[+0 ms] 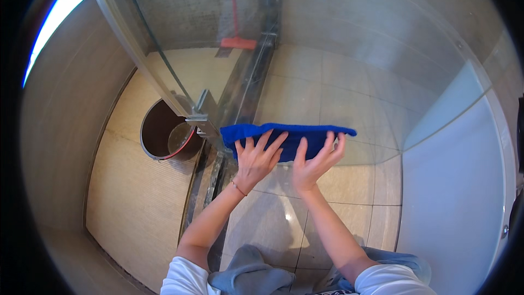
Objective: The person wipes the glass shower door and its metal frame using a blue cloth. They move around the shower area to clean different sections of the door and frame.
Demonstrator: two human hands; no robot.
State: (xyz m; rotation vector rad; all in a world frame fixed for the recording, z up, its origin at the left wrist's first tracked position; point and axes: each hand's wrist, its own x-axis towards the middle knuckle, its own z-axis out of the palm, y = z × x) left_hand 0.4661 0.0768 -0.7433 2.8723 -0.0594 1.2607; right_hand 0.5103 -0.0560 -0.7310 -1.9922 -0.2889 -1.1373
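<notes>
A blue cloth lies spread wide against the clear glass shower panel. On its left part rests my left hand, fingers spread over the fabric, with a thin bracelet at the wrist. At the cloth's right part is my right hand, its thumb and fingers pressing or holding the fabric. Just left of the cloth, a metal hinge is fixed to the glass. Whether any cloth is pinched between the fingers of my left hand cannot be told.
A dark bucket with cloudy liquid stands on the floor at left. A dark stone threshold runs beside it. Behind the glass leans a red long-handled floor tool. A smooth white bathtub side or panel stands at right.
</notes>
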